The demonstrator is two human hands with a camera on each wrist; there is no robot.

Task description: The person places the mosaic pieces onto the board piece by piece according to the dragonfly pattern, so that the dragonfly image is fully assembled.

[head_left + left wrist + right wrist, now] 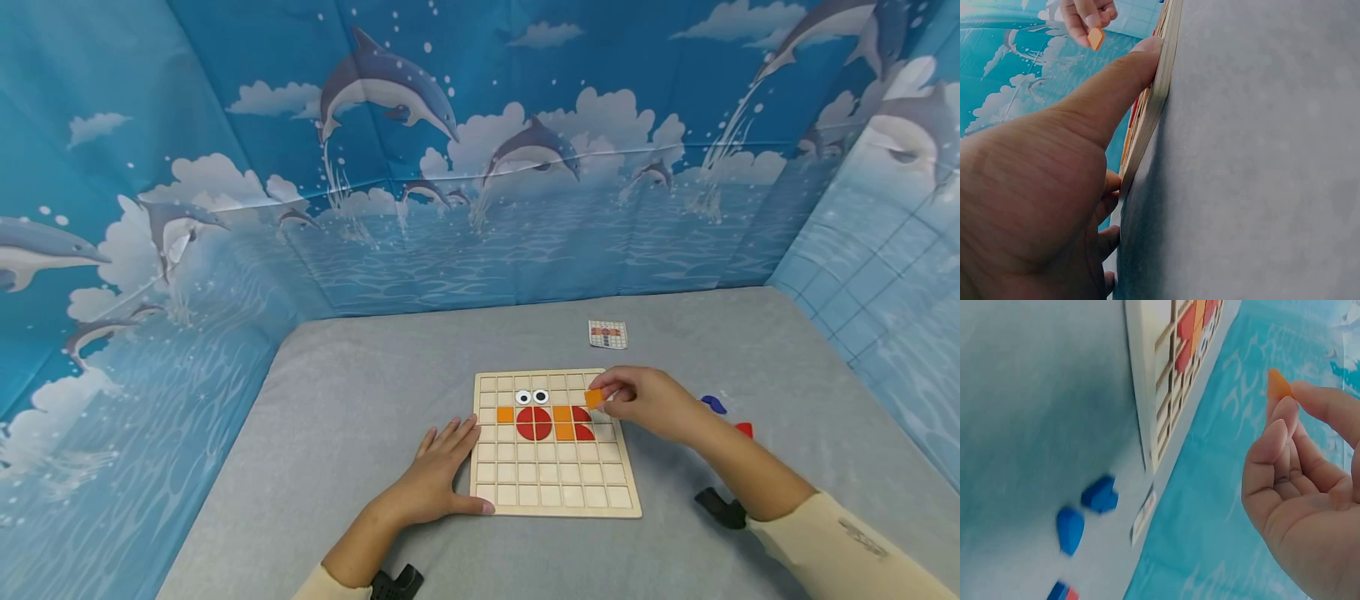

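A wooden grid board [555,475] lies on the grey cloth, with orange squares, red curved pieces and two black-and-white eye pieces set in its upper rows. My left hand [435,479] rests at the board's left side, fingers spread along the edge and thumb over the lower left corner. Between thumb and fingertips, my right hand [648,400] pinches an orange square tile [594,398] over the board's upper right part. In the right wrist view that orange tile [1277,384] shows at the fingertips, above the board's surface.
Beyond the board lies a small pattern card [607,334]. Several loose pieces are on the cloth to the right, among them blue pieces [1070,530] and a red piece [744,429]. A blue dolphin-print curtain [450,250] hangs behind the grey surface [360,375].
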